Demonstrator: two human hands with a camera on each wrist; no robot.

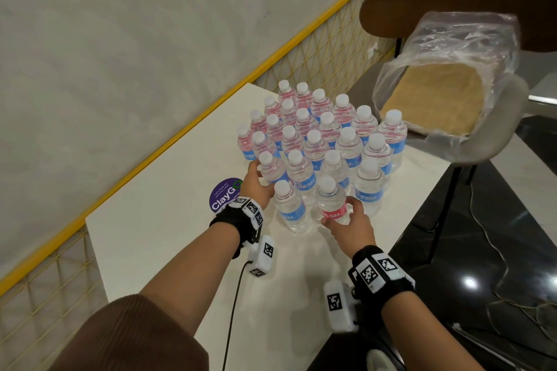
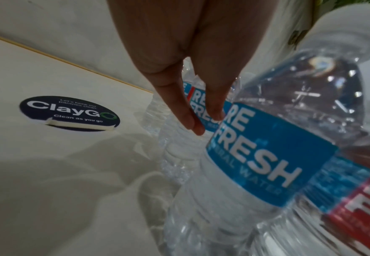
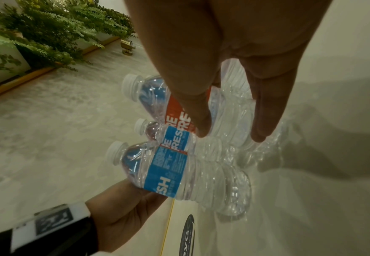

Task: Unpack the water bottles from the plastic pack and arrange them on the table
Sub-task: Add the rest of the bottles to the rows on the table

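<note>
Two dozen or so small clear plastic water bottles with white caps (image 1: 319,135) stand upright in tight rows on the white rectangular table (image 1: 168,220), out of the wrap and packed shoulder to shoulder. The left hand (image 1: 254,187) is in at the near-left edge of the cluster, thumb on the outer side of a clear bottle in the second row (image 1: 271,167), fingers reaching in behind the front blue-labelled bottle (image 1: 291,208); the left wrist view shows the fingers (image 2: 179,107) straight and close together, lying against a bottle's label, so it reads as a steadying touch more than a grab. Whether they wrap any bottle fully cannot be told.

Over on the other side, the right hand (image 1: 351,223) has the front red-labelled clear bottle (image 1: 331,203) pinned between thumb and fingers, low on its label, the bottle upright with its base at the tabletop.

The crumpled clear plastic pack wrap with its tan cardboard tray (image 1: 437,93) sits on a pale grey chair seat (image 1: 494,141) beyond the far right corner of the table, well apart from the bottles. A round dark-blue ClayGo sticker (image 1: 224,194) lies flat on the table just left of the left wrist.
</note>
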